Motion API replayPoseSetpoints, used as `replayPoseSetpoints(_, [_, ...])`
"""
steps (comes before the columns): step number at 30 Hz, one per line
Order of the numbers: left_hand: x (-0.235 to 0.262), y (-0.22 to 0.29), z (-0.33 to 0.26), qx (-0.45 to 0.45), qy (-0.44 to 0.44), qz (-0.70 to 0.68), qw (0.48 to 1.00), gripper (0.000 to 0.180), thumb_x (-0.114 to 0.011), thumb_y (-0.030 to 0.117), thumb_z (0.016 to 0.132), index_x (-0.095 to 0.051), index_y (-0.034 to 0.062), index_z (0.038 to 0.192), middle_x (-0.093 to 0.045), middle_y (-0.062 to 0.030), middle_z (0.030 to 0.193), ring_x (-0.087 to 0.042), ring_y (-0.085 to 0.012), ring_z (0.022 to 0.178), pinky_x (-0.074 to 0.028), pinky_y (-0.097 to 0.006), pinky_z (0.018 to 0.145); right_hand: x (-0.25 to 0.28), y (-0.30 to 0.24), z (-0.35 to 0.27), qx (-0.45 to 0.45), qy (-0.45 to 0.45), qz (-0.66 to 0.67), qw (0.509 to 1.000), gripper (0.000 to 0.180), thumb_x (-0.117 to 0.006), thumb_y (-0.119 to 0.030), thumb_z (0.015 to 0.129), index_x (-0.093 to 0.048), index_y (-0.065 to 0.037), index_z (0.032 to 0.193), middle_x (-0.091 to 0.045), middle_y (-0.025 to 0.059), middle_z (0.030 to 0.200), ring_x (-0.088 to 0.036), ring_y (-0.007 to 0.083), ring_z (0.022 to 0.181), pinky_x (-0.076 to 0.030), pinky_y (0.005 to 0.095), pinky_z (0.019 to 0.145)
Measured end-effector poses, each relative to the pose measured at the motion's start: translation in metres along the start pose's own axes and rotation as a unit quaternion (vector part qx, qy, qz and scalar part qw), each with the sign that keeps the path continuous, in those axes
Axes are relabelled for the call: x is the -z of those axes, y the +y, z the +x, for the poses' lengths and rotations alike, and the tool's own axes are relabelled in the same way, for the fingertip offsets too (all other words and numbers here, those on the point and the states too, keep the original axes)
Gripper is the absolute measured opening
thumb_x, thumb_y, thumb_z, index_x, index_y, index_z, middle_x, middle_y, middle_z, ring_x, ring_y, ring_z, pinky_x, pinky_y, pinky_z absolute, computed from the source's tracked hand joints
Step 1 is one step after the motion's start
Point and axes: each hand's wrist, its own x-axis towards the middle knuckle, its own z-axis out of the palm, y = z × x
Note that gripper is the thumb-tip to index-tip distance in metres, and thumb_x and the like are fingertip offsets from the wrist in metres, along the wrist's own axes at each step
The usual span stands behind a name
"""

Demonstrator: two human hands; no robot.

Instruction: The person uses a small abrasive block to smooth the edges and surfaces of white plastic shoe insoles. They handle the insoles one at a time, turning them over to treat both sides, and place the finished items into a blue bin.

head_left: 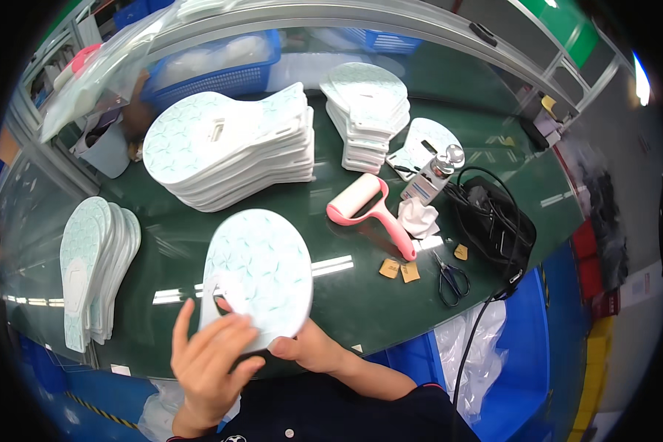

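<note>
A rounded white panel with a mint-green leaf-like pattern (261, 261) is held up, tilted, above the front middle of the table. My right hand (313, 348) grips its lower right edge, thumb in front and the other fingers hidden behind. In front of its lower left part is my left hand (214, 357), fingers spread and slightly blurred. Whether those fingers touch the surface is hard to tell. Part of the panel's small slot shows beside them. Like-patterned paddle-shaped panels lie in a large stack (191, 140) behind it, with a leaning group (88, 258) at the left.
Another panel stack (365, 92) stands farther back. To the right lie a pink lint roller (357, 199), a pump bottle (431, 177), crumpled tissue (418, 219), scissors (453, 283) and a black pouch with a cable (493, 221). A blue basket (214, 79) sits beyond the table.
</note>
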Motion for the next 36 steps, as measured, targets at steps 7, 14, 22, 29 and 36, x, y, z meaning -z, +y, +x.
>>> replayPoseSetpoints(7, [-0.022, -0.045, -0.004, 0.261, 0.107, -0.263, 0.922, 0.052, -0.054, 0.01, 0.076, -0.034, -0.005, 0.122, -0.046, -0.0182, 0.117, -0.042, -0.0259, 0.113, -0.029, -0.033, 0.094, 0.005, -0.029, -0.008, -0.061, 0.115, 0.112, 0.985, 0.042, -0.045, -0.023, 0.088, -0.038, 0.003, 0.119, -0.05, 0.008, 0.111, -0.046, 0.0148, 0.102, -0.037, 0.0274, 0.087])
replayPoseSetpoints(14, [0.003, -0.027, -0.004, 0.302, 0.099, -0.551, 0.771, 0.054, -0.055, -0.003, 0.07, -0.031, -0.0048, 0.118, -0.049, -0.0208, 0.108, -0.059, -0.0289, 0.082, -0.053, -0.037, 0.067, 0.016, -0.048, -0.001, -0.049, 0.178, 0.004, 0.983, 0.056, -0.036, -0.038, 0.089, -0.025, 0.001, 0.128, -0.04, 0.0139, 0.124, -0.041, 0.024, 0.113, -0.033, 0.0358, 0.094])
replayPoseSetpoints(22, [0.012, -0.011, 0.014, 0.265, 0.082, -0.665, 0.694, 0.052, -0.042, 0.018, 0.085, -0.02, 0.0046, 0.13, -0.037, -0.0183, 0.124, -0.043, -0.031, 0.11, -0.039, -0.047, 0.087, -0.004, -0.074, 0.007, 0.143, 0.218, 0.258, 0.93, 0.067, -0.025, -0.056, 0.085, -0.025, -0.008, 0.132, -0.033, 0.0102, 0.132, -0.035, 0.0316, 0.117, -0.029, 0.0467, 0.095])
replayPoseSetpoints(29, [0.028, -0.01, 0.015, 0.214, -0.043, -0.768, 0.602, 0.057, -0.02, 0.043, 0.09, -0.018, 0.0051, 0.133, -0.026, -0.0136, 0.135, -0.028, -0.032, 0.122, -0.023, -0.05, 0.098, 0.009, -0.074, -0.008, 0.15, 0.211, 0.174, 0.95, 0.064, -0.022, -0.055, 0.086, -0.021, -0.012, 0.133, -0.025, 0.0076, 0.136, -0.028, 0.0302, 0.12, -0.025, 0.0474, 0.093])
replayPoseSetpoints(36, [0.033, -0.005, 0.01, 0.212, -0.052, -0.785, 0.58, 0.064, -0.019, 0.046, 0.09, -0.02, -0.0025, 0.131, -0.029, -0.0165, 0.132, -0.029, -0.0271, 0.122, -0.02, -0.041, 0.1, 0.003, -0.076, -0.013, 0.171, 0.336, 0.184, 0.908, 0.059, -0.023, -0.053, 0.086, -0.022, -0.018, 0.133, -0.025, 0.0085, 0.136, -0.039, 0.0377, 0.111, -0.042, 0.0559, 0.068])
